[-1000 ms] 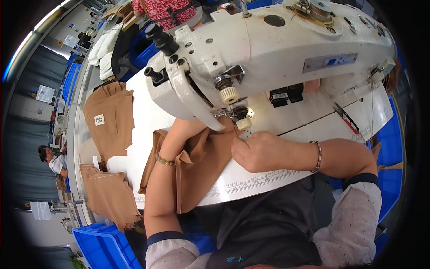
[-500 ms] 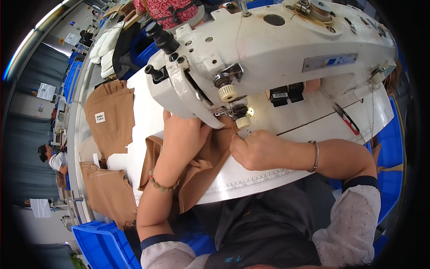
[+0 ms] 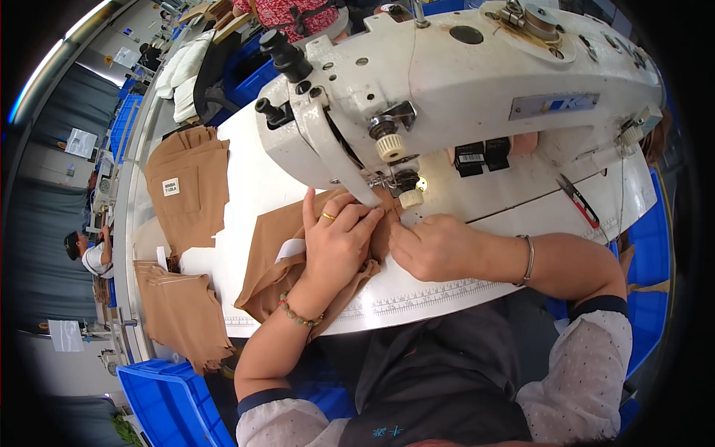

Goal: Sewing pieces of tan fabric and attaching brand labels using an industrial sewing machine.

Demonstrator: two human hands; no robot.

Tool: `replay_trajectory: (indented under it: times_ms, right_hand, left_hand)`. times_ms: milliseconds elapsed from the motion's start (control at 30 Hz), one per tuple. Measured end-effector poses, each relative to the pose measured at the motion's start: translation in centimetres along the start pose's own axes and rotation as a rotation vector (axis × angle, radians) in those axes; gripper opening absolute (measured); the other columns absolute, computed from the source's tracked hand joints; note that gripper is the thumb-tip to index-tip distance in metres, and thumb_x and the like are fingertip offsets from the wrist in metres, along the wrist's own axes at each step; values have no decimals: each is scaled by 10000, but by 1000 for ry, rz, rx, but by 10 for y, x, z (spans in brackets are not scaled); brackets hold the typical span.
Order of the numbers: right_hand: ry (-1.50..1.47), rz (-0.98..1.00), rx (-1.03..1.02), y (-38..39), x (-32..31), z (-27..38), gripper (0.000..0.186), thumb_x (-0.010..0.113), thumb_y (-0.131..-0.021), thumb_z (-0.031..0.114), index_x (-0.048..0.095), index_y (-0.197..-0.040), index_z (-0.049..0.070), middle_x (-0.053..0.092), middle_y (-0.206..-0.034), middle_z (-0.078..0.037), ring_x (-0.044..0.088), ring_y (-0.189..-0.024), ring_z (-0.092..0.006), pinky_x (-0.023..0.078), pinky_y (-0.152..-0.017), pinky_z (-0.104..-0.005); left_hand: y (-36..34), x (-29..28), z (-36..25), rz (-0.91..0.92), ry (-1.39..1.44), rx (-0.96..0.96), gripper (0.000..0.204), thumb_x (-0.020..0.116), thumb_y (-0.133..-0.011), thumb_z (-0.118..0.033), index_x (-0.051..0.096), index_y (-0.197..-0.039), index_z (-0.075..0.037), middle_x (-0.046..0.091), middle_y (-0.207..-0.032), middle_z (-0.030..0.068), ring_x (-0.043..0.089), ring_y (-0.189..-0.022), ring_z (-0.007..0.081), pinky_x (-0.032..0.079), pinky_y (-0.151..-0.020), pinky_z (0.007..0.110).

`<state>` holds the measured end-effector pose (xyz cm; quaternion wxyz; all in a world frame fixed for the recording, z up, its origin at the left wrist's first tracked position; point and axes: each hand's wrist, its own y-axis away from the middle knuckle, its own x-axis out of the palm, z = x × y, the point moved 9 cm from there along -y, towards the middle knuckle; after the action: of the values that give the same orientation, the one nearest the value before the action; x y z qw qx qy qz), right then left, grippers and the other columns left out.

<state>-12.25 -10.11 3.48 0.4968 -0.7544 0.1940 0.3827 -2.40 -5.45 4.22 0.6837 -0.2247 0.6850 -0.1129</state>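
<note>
Where the white surface (image 3: 242, 182) runs under the sewing machine (image 3: 447, 82), brown fabric (image 3: 277, 225) lies beneath the left grip (image 3: 333, 257), whose fingers spread apart over it; the right grip (image 3: 436, 249), thumb and fingers together, is clamped on the fabric's right edge near the presser foot.

- Brown cloth (image 3: 272, 231): matt, smooth weave, softly creased
- Sewing machine (image 3: 462, 82): glossy white painted metal, dulled in places
- Knob (image 3: 390, 147): ribbed cream plastic
- Surface (image 3: 249, 171): smooth, white, slightly shiny
- Snips (image 3: 579, 203): metal blades, red and black handle, seemingly plastic
- Bin (image 3: 167, 402): smooth blue plastic
- Apron (image 3: 439, 372): dark matt cloth
- Bangle (image 3: 529, 261): polished metal
- Sleeve (image 3: 287, 423): thin, sheer, dotted cloth
</note>
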Motion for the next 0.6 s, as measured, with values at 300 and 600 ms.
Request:
replay_trajectory:
  times_ms: [300, 600]
  right_hand:
    - [-68, 185, 98, 6, 6, 11, 215, 642, -767, 145, 696, -843, -49, 698, -1019, -305, 596, -480, -146, 469, -419, -277]
    - [-21, 194, 155, 2, 24, -7, 240, 642, -776, 133, 705, -894, -66, 708, -1036, -284, 610, -502, -143, 467, -425, -272]
  left_hand:
    - [8, -3, -15, 146, 32, -34, 404, 756, -856, -286, 725, -1218, -109, 670, -1194, 53, 562, -1246, 301, 367, -1055, 519]
    - [-10, 2, 7, 62, 13, -14, 303, 744, -865, -252, 752, -1129, -104, 681, -1173, 38, 613, -1153, 276, 392, -995, 455]
